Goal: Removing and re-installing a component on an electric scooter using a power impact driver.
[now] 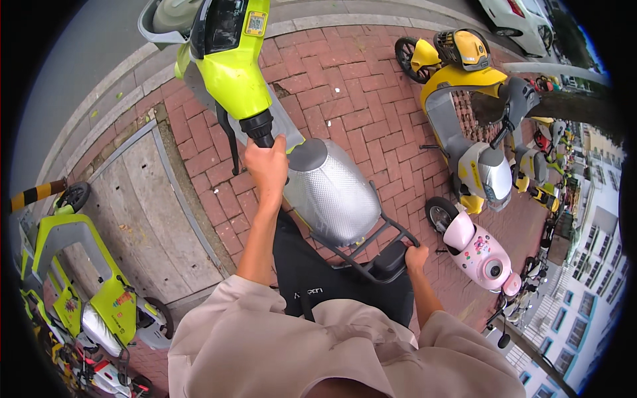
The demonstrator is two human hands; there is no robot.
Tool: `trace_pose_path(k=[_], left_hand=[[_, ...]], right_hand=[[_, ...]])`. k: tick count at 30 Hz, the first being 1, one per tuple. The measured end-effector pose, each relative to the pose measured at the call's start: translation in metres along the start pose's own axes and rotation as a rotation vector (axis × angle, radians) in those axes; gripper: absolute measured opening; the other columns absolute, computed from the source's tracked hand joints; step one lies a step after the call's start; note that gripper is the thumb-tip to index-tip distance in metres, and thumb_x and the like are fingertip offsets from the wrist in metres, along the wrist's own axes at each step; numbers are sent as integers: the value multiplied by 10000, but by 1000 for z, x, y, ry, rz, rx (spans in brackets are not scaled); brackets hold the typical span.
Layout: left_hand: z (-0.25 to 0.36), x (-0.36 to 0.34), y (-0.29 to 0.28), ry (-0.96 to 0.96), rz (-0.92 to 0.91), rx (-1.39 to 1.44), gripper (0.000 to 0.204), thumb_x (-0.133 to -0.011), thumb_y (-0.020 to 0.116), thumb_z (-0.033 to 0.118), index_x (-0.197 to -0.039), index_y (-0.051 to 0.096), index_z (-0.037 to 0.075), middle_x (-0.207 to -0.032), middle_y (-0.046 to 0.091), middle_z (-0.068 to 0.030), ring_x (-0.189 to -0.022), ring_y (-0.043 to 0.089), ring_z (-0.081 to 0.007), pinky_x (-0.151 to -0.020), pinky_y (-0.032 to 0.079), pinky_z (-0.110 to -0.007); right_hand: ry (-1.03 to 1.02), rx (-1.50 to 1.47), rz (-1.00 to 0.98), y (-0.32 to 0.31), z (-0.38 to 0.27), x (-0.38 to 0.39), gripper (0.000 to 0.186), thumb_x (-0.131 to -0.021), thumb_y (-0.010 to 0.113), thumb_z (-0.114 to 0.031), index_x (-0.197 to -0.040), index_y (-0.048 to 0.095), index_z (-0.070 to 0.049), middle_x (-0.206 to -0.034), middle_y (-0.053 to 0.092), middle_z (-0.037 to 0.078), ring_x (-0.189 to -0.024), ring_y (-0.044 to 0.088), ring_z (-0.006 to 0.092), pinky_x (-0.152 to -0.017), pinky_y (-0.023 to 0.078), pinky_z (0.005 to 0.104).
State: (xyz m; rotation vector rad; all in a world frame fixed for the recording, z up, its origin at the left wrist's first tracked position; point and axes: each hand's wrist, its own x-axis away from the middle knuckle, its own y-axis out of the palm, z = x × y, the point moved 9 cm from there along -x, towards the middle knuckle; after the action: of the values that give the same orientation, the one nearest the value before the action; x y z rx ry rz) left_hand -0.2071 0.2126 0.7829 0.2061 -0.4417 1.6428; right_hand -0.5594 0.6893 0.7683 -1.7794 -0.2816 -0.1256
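A lime-green electric scooter (pixel 232 83) stands right in front of me, its front end toward the road. My left hand (pixel 267 169) is wrapped around the black handlebar grip (pixel 263 136), with the brake lever (pixel 230 136) hanging free beside it. Behind the handlebar lies the scooter's seat (pixel 342 192), in a silver textured cover. At the back, my right hand (pixel 417 255) grips the end of the black rear rack (pixel 361 265); its fingers are partly hidden. Near the front, a pale helmet (pixel 174 16) sits in the grey basket (pixel 149 32).
Yellow scooters, the nearest one (pixel 464 149) carrying a yellow helmet (pixel 470 50), and a pink scooter (pixel 488 255) stand to my right. More green scooters (pixel 109 305) are parked at left, past a grey slab (pixel 156 212). A kerb (pixel 371 20) borders the road.
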Motion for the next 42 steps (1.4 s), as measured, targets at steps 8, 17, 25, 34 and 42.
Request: trace_pose_path(k=[8,17,25,34,42], left_hand=[[-8,-5,9,65,71,-38,245,-770,657,158,-910,575,-25,-656,616,-166,-608,641,-305,-610,486,-432],[39,-6,124,250,63,-222,267,-747,626,153,-913,563,-46,-741,638,-261,-740,649,-444,-704,494,-494],[56,-33,334,417,45,-384,311,-748,636,190,-907,568,-68,-876,669,-294,-865,662,-455,-827,514,-490],[3,-128,677,378,-65,-652,372,-732,622,214,-947,662,-86,-965,697,-259,-955,687,-375,-835,535,-425],[-53,-151,878,353,-438,-905,187,-702,687,176,-625,640,12,-572,619,-95,-469,591,-178,-489,495,-335]], right_hand=[[-5,32,-11,0,-2,-11,168,-767,636,-54,-867,729,45,-834,693,279,-858,695,403,-799,515,442],[-77,35,-120,8,5,-147,298,-762,657,-131,-953,703,94,-943,666,337,-968,660,443,-855,507,447],[8,-689,-580,63,-1,-339,430,-809,541,25,-1229,618,68,-1036,690,187,-915,669,220,-801,507,297],[97,-874,-689,169,7,-634,484,-807,489,15,-1284,563,55,-1025,614,153,-864,612,201,-727,507,294],[467,-816,-775,301,139,-707,462,-783,520,-35,-1231,622,7,-1000,632,163,-851,632,242,-685,539,338]])
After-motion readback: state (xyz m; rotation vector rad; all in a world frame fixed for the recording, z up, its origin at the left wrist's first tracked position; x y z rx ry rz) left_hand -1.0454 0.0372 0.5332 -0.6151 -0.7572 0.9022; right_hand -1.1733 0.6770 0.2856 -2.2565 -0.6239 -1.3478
